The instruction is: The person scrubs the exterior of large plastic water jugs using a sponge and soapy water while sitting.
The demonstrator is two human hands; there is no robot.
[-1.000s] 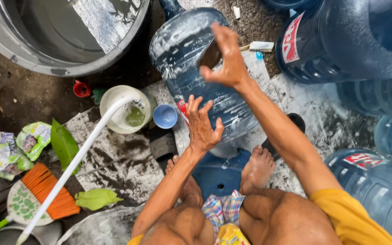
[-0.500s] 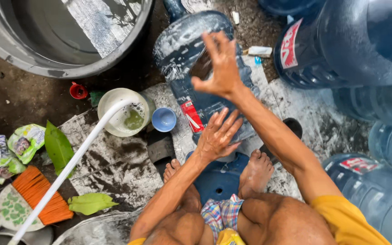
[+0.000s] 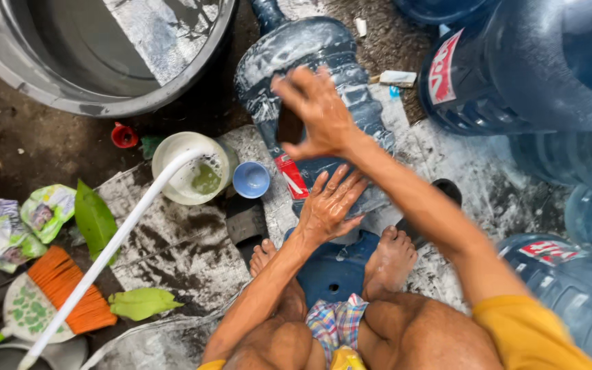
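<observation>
Presently we sit on a low blue stool, feet on wet concrete, with a soapy water jug lying on its side in front of us, neck pointing away toward the grey tub. Our left hand lies flat on the jug's near end, fingers spread, pressing rather than grasping. Our right hand sits on the upper flank, fingers curled over what looks like a dark scrub pad; it is blurred, so we cannot tell how tightly it is clenched.

Left of the jug: a blue cap, a white bowl with greenish liquid, and a white pipe running down to the lower left. More jugs crowd the right side. A brush and green leaves lie at lower left.

Risks, as judged:
- Jug is round and slick with suds; a flat palm alone could let it roll sideways into the bowl or cap.
- Soapy fingers may slip off the flank.
- Wet ground under bare feet gives poor footing if the jug shifts.
</observation>
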